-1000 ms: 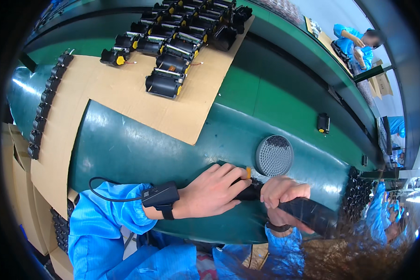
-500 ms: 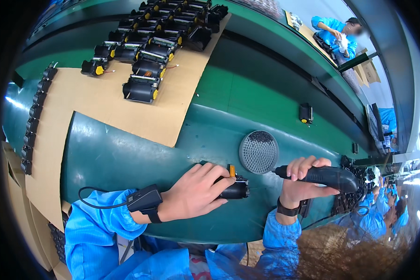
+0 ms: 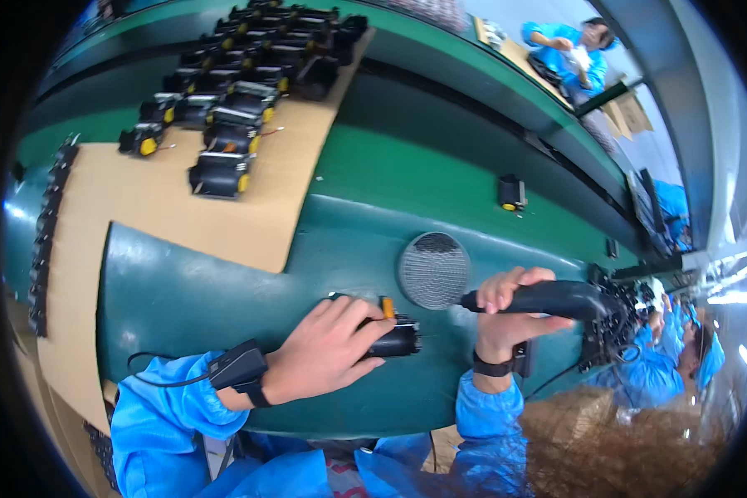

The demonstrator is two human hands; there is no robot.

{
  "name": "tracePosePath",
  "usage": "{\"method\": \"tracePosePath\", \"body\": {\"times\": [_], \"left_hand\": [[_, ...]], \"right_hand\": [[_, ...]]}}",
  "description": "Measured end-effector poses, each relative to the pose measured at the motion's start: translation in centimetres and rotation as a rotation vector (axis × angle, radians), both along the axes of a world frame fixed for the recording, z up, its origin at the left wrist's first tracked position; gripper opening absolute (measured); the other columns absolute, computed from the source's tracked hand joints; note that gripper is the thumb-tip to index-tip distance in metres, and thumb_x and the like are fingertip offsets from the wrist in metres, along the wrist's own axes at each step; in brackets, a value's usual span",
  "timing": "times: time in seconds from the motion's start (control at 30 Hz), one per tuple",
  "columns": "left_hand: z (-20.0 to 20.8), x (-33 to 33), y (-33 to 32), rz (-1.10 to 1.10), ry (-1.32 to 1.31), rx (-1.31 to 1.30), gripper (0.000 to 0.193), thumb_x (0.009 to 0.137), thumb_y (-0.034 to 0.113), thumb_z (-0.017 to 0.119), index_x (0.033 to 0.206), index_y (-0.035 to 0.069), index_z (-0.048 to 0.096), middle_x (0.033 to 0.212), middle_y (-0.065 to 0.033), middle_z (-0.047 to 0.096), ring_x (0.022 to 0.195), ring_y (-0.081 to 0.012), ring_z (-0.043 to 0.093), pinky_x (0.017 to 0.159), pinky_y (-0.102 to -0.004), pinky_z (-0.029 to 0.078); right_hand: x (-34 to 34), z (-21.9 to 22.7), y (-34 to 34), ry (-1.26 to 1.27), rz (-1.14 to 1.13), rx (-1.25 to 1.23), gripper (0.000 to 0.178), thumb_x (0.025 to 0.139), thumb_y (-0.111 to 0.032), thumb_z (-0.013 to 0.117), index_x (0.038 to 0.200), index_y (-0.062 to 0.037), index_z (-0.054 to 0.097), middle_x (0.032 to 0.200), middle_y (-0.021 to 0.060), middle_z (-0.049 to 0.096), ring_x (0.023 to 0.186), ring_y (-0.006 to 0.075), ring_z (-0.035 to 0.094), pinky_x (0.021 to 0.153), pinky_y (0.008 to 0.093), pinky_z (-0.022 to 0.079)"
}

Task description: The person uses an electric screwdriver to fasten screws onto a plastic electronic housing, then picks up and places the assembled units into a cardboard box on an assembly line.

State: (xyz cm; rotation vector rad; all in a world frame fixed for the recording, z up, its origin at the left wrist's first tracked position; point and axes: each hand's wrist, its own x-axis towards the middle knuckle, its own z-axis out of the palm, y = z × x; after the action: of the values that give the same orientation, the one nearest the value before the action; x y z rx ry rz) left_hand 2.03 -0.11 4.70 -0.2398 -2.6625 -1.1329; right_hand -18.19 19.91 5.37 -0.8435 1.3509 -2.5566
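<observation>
On the green table top, my left hand (image 3: 324, 347) is closed on a small black printer-like module (image 3: 400, 339). An orange-yellow tab (image 3: 388, 307) stands up from the module beside my fingers. My right hand (image 3: 506, 319) grips a black electric screwdriver (image 3: 560, 299), held nearly level and pointing left. Its tip is at the lower right rim of a round grey dimpled screw tray (image 3: 433, 278); whether it touches is unclear. Dark small pieces, too small to tell apart, cover the tray's far part. Both my wrists carry black strapped devices.
Rows of black modules with yellow gears (image 3: 220, 176) stand on a cardboard sheet (image 3: 249, 236) at the far left. More black parts (image 3: 46, 241) line its left edge. A lone module (image 3: 512, 192) sits behind the tray. Black parts crowd the right end. Co-workers in blue sit beyond.
The view has shifted, so most of the table appears farther left. My left hand stays on the module, and the screwdriver stays by the tray's rim in my right hand.
</observation>
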Motion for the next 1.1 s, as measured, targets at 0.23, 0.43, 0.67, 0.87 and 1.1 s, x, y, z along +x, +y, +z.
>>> {"method": "tracePosePath", "body": {"times": [0.23,0.43,0.67,0.87,1.1], "left_hand": [[0.6,0.0,0.3,0.017,-0.018,-0.034,0.055,0.077,0.022,0.085,0.124,0.006,0.063,0.118,-0.0104,0.059,0.108,-0.0322,0.059,0.093,-0.0441,0.049],[0.4,0.4,-0.2,0.034,-0.014,-0.103,0.06,0.082,0.028,0.081,0.131,0.004,0.059,0.124,-0.0105,0.058,0.112,-0.0326,0.057,0.096,-0.0432,0.046],[-1.0,0.8,-0.7,0.042,-0.021,-0.105,0.061,0.087,0.038,0.077,0.133,0.003,0.058,0.128,-0.0095,0.058,0.119,-0.0297,0.053,0.097,-0.0423,0.043],[-1.7,0.9,-1.1,0.039,0.021,-0.135,0.062,0.084,0.039,0.079,0.132,0.005,0.061,0.122,-0.0082,0.058,0.118,-0.0267,0.052,0.095,-0.0417,0.043],[-1.8,0.9,-1.0,0.059,0.008,-0.128,0.06,0.084,0.04,0.079,0.129,0.005,0.061,0.12,-0.0078,0.057,0.118,-0.0262,0.052,0.095,-0.0407,0.043]], "right_hand": [[0.5,-0.8,-1.1,0.026,0.022,0.087,0.091,0.076,-0.097,0.041,0.099,-0.0093,0.05,0.061,0.0049,0.05,0.046,0.0165,0.047,0.045,0.0318,0.04],[0.8,1.2,-0.4,-0.002,-0.119,-0.05,0.094,0.081,-0.096,0.035,0.111,-0.009,0.053,0.058,0.0035,0.047,0.044,0.017,0.046,0.043,0.0321,0.041],[4.0,4.3,-1.6,0.101,0.044,-0.18,0.082,0.089,-0.088,0.039,0.109,-0.0098,0.05,0.063,0.0019,0.046,0.043,0.0129,0.043,0.039,0.0263,0.034],[7.4,4.0,-4.2,0.166,0.239,-0.177,0.078,0.091,-0.084,0.045,0.104,-0.0077,0.046,0.064,0.0067,0.052,0.046,0.0169,0.05,0.041,0.0304,0.043],[8.2,2.2,-4.7,0.181,0.335,-0.145,0.076,0.09,-0.081,0.053,0.103,-0.0071,0.046,0.066,0.0074,0.054,0.047,0.0188,0.054,0.043,0.0338,0.047]]}}
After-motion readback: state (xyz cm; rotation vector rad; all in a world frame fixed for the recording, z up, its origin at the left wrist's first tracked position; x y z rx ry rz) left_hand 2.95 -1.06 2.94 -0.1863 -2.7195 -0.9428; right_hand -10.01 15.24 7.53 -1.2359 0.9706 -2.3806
